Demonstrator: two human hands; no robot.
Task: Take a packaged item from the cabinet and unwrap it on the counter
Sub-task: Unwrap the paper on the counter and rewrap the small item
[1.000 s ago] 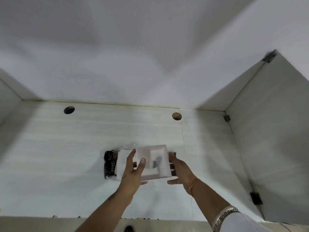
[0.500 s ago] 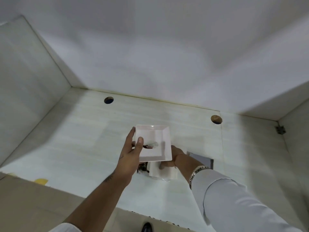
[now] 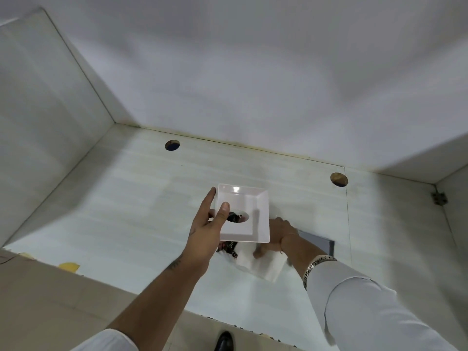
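Note:
My left hand (image 3: 205, 229) holds a white square plastic piece (image 3: 253, 206) with a round hole in it, raised above the cabinet shelf (image 3: 126, 211). Below it on the shelf lies the packaged item (image 3: 263, 266), white, in clear wrap with a dark printed end (image 3: 228, 248). My right hand (image 3: 278, 234) grips the package from the right, thumb on its top, fingers partly hidden behind the square piece.
A flat grey piece (image 3: 319, 243) lies on the shelf right of my right hand. Two round holes (image 3: 172, 145) (image 3: 338, 179) pierce the shelf near the back wall. A hinge (image 3: 439, 198) sits on the right wall. Yellow scraps (image 3: 68, 266) lie at the front edge.
My left hand has lifted the square piece off the package. My right hand has dropped from the square piece onto the package. The view has swung to the left.

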